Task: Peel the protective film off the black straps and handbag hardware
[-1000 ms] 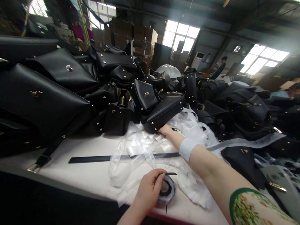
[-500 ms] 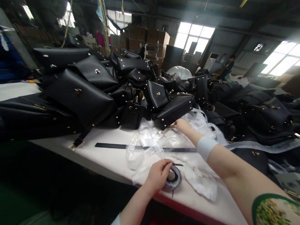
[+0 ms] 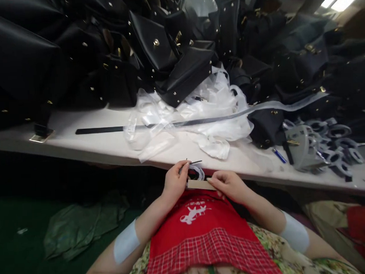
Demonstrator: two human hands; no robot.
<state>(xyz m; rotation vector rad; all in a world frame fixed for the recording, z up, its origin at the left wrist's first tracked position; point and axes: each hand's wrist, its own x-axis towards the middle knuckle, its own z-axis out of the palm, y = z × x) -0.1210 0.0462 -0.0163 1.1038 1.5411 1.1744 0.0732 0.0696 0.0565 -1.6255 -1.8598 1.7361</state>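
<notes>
Close to my apron, my left hand [image 3: 175,180] grips a coiled black strap [image 3: 198,172] wrapped in clear plastic. A thin dark end of the strap sticks out past the fingertips. My right hand [image 3: 230,186] pinches one end of a flat beige strip [image 3: 202,185]. The strip's other end lies against the coil beside my left hand. Just beyond both hands is the edge of the white table [image 3: 111,149]. On it lies a long flat black strap [image 3: 100,130], partly covered by crumpled clear plastic wrap [image 3: 154,136].
Black handbags [image 3: 186,75] with metal studs are heaped across the back. A pile of white plastic strips [image 3: 225,93] lies before them. To the right are a clear bin [image 3: 302,146], several wrapped coils [image 3: 340,155] and a blue pen [image 3: 279,155]. Green cloth [image 3: 80,228] lies lower left.
My right hand has drawn back from the plastic pile by the handbags, bringing the beige strip to the coil. My left hand has pulled the coil nearer my body. The view has tilted down.
</notes>
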